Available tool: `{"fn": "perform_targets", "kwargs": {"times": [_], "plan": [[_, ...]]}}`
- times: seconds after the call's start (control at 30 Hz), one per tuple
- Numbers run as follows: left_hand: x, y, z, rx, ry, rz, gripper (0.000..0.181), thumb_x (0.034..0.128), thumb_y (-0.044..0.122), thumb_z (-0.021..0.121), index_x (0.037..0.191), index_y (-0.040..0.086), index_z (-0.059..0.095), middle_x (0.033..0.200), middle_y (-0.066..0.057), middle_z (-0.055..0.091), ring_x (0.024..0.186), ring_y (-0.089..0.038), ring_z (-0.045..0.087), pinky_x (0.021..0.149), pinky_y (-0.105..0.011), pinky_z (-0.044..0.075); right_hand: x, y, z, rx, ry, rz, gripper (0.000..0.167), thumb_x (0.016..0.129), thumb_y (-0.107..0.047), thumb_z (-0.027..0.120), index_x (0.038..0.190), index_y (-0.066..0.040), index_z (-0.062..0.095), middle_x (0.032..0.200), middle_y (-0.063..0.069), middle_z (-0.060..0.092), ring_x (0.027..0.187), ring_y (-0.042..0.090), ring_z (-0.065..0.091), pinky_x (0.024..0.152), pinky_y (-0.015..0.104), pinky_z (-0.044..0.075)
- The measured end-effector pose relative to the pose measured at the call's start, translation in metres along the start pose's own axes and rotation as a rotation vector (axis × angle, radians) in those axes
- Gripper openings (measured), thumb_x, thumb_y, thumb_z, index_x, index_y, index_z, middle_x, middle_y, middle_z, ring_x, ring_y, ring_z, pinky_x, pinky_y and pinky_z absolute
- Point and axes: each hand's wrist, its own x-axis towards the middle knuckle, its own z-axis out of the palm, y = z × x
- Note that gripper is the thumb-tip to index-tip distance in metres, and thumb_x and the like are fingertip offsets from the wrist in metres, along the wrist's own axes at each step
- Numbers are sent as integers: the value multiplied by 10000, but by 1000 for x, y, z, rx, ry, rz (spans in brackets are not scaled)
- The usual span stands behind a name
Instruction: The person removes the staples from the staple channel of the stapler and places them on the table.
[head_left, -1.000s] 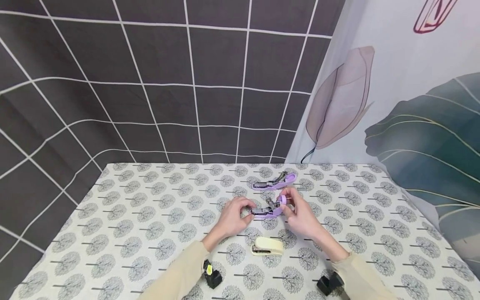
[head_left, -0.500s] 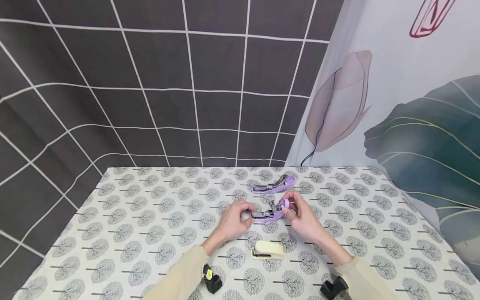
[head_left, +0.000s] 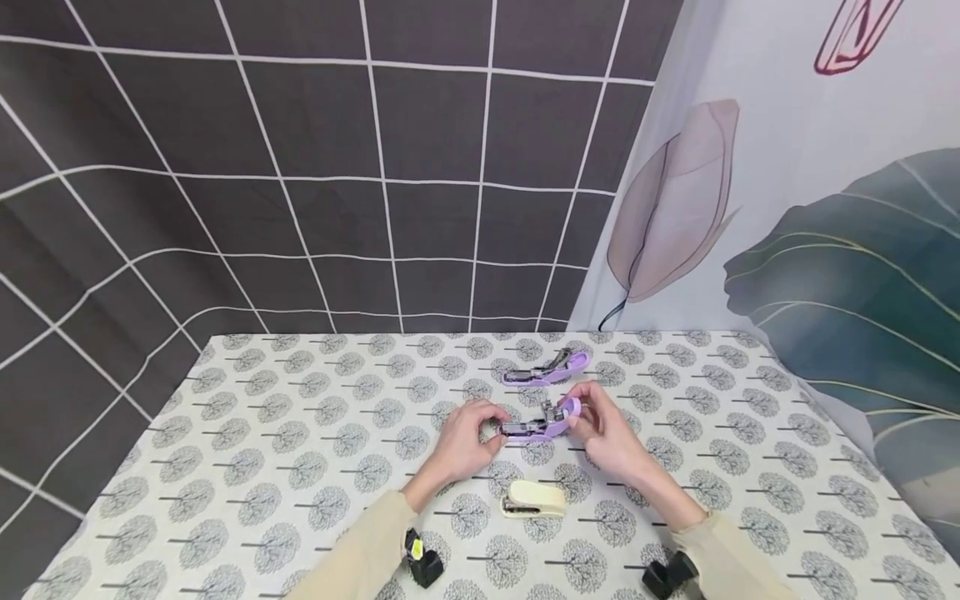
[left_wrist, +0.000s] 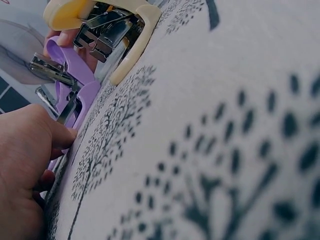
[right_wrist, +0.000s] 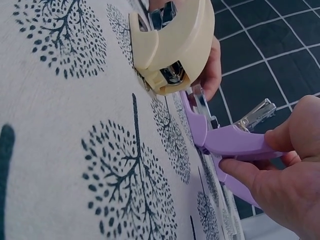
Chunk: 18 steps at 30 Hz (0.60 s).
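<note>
A purple stapler (head_left: 540,427) lies opened out on the cloth, its metal magazine showing and its top cover swung back to the right. My left hand (head_left: 467,437) pinches the base's left end between thumb and fingers. At the other end, my right hand (head_left: 606,429) grips the raised purple cover (right_wrist: 235,141) between thumb and fingers; the cover's tip is partly hidden by them. A metal piece (right_wrist: 257,115) stands up at an angle from the stapler. Nearer to me sits a cream stapler (head_left: 534,498), closed and touched by neither hand.
Behind the held one, a second purple stapler (head_left: 546,370) also lies opened out. The table is covered by a tree-print cloth (head_left: 300,467). A dark gridded curtain (head_left: 315,217) hangs along the back, with a leaf-patterned curtain (head_left: 825,275) at the right.
The purple cover and my right hand have shifted slightly to the right, leaving the cover leaning further back. My left hand keeps its hold. The head view has tilted slightly.
</note>
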Motion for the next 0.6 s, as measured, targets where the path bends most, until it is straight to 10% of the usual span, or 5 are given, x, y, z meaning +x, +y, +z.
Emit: {"fn": "perform_targets", "kwargs": {"times": [0.6], "plan": [[1, -1, 1, 15, 17, 30, 253, 805, 57, 759, 1044, 133, 726, 1029, 39, 688, 925, -157, 576, 877, -430, 415, -2, 10, -4, 146, 8, 8, 292, 927, 139, 492, 1203, 61, 433, 1232, 247, 554, 1231, 424, 523, 954, 264, 470]]}}
